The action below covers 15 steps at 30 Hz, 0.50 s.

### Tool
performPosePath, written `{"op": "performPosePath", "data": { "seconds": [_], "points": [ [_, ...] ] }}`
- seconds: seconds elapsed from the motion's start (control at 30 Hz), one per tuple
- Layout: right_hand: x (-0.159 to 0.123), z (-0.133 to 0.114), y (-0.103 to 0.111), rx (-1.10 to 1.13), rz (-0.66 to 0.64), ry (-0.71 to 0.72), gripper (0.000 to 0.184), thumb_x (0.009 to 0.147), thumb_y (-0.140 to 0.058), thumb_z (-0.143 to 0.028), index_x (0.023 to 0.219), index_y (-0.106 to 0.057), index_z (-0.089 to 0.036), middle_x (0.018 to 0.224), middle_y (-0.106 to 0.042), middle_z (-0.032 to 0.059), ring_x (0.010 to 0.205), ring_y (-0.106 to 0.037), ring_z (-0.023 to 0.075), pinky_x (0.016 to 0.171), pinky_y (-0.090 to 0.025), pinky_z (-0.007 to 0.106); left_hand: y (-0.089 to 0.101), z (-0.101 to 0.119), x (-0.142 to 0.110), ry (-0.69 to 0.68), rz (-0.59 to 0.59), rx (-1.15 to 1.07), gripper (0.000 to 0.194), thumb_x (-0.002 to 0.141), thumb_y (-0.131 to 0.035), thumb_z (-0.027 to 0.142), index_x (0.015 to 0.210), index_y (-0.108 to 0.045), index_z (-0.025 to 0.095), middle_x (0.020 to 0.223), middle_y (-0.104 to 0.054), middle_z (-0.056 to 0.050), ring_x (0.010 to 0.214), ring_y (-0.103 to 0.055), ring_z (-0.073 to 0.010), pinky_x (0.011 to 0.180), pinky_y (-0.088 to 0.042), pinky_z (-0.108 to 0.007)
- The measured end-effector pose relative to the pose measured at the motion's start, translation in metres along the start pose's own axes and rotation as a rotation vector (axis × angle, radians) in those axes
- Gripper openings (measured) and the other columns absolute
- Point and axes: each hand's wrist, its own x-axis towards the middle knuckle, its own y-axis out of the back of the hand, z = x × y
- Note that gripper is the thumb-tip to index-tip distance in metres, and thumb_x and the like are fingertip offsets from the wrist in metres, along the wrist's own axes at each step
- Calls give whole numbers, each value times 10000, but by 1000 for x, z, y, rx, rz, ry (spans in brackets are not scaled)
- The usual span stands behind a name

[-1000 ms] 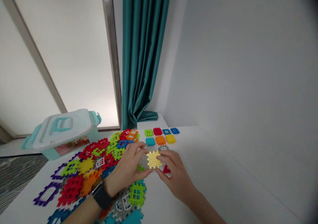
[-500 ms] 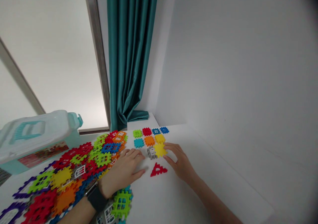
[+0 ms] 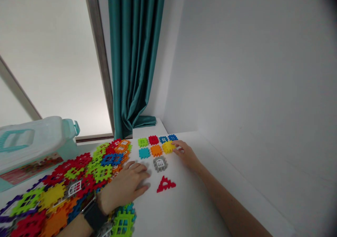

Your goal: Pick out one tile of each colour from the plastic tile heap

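My right hand (image 3: 185, 154) pinches the edge of a yellow square building tile (image 3: 168, 147), which appears to lie on top of another yellow one. Left of it is an orange tile (image 3: 156, 150), then a light blue tile (image 3: 144, 153). A grey tile with a white window (image 3: 160, 163) lies flat just below them. Nearer to me sits a red triangular piece (image 3: 165, 184). My left hand (image 3: 129, 182), a dark watch on its wrist, lies with fingers apart beside the tile pile, holding nothing.
A large heap of colourful tiles (image 3: 97, 174) spreads over the left of the white table (image 3: 168, 216). Behind it stands a lidded plastic box (image 3: 37, 146). The back row has green (image 3: 143, 142), red (image 3: 153, 140) and blue (image 3: 173, 137) tiles. A wall rises at the right.
My right hand has moved the yellow tile away from me, from beside the grey tile onto the other yellow tile. The grey tile now shows fully. My left hand has barely moved.
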Motion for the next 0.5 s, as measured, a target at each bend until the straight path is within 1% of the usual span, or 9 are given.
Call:
{"op": "performPosePath", "data": {
  "seconds": [0.1,0.2,0.37,0.5],
  "points": [
    [4,2,-1,5,-20,4,253,846,-614,-273,1077,-717,-263,1241,-697,72,1051,-660,215,825,-560,352,0,1,0,-7,17,12,242,928,-625,306,1162,-683,287,1203,-671,-43,1203,-587,-274,1114,-353,-476],
    [5,4,-2,7,-24,0,253,841,-624,-266,1074,-722,-257,1231,-704,73,1031,-665,213,832,-557,360,-1,2,1,-20,36,22,238,921,-629,292,1154,-680,285,1165,-672,-40,1164,-599,-270,1095,-372,-466],
    [4,7,-5,9,-27,-13,271,844,-610,-260,1091,-722,-251,1220,-708,73,1027,-661,213,818,-558,358,0,3,2,-20,28,33,213,924,-628,282,1129,-685,285,1137,-670,-42,1137,-598,-275,1075,-379,-479],
    [6,9,-7,11,-35,-19,280,831,-616,-238,1089,-726,-243,1213,-715,73,1036,-656,212,861,-549,369,0,3,2,-16,25,23,202,933,-622,274,1125,-684,285,1151,-670,-37,1142,-593,-273,1076,-373,-475]
  ]
}}
